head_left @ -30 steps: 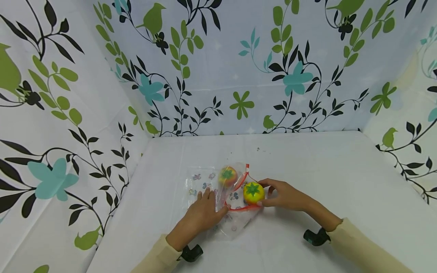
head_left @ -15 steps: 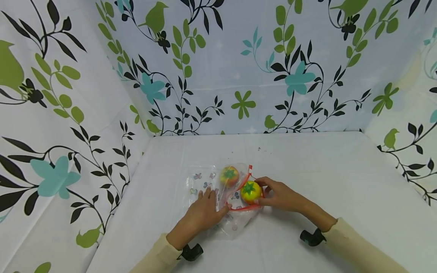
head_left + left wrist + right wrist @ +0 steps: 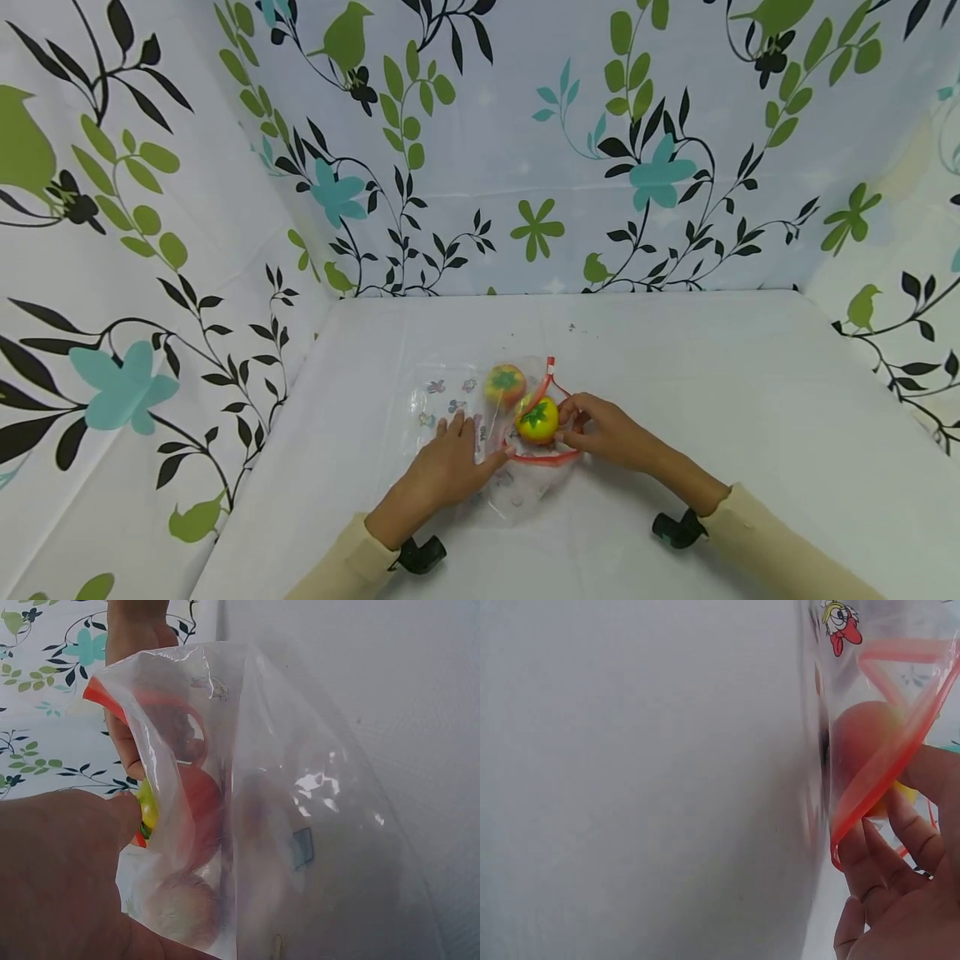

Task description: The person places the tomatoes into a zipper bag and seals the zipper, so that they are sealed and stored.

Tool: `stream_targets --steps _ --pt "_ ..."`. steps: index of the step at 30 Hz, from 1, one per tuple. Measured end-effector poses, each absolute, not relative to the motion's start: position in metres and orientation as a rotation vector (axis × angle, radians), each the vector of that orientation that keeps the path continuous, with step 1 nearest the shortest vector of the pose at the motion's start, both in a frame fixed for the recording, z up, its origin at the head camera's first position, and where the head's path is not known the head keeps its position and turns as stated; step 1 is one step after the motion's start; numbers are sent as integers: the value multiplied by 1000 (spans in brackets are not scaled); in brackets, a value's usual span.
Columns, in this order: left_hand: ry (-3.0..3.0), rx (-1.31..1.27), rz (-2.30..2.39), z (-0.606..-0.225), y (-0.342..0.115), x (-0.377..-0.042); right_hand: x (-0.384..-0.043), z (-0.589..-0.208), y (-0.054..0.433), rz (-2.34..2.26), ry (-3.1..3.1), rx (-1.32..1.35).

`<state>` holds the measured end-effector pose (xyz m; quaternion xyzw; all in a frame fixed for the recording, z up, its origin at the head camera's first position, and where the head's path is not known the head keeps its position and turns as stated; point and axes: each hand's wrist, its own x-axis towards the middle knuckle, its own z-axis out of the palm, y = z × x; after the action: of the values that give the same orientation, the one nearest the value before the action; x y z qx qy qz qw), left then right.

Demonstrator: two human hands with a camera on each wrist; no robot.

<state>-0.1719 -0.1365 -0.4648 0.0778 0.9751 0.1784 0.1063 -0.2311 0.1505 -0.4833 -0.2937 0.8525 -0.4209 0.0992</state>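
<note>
A clear printed zip bag (image 3: pixel 431 423) with a red edge lies on the table, its mouth gaping to the right. One yellow-and-red toy tomato (image 3: pixel 505 386) with a green star top is inside it. My left hand (image 3: pixel 444 467) rests on the bag with fingers extended, its thumb at the red edge. At the mouth, my right hand (image 3: pixel 611 429) grips a second toy tomato (image 3: pixel 537 421), which is partly inside. In the right wrist view, the fingers (image 3: pixel 919 840) hold that tomato beside the red edge (image 3: pixel 896 761). The left fingertips are mostly hidden in the left wrist view.
The white table (image 3: pixel 712 358) stretches out around the bag. A cloth (image 3: pixel 450 125) printed with leaves and birds hangs behind and at both sides. Dark wrist cameras sit on the left wrist (image 3: pixel 422 556) and the right wrist (image 3: pixel 678 528).
My right hand has moved left with the second toy tomato, carrying it further into the bag's mouth. My left hand has stayed nearly still on the bag.
</note>
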Motion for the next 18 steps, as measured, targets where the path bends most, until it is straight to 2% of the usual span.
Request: stream_targets --steps 8,18 --pt "2861 211 534 -463 -135 -172 -226 -482 154 -1250 2538 -957" --pt "2823 205 568 -461 -140 -176 -224 -482 159 -1267 2504 -928"
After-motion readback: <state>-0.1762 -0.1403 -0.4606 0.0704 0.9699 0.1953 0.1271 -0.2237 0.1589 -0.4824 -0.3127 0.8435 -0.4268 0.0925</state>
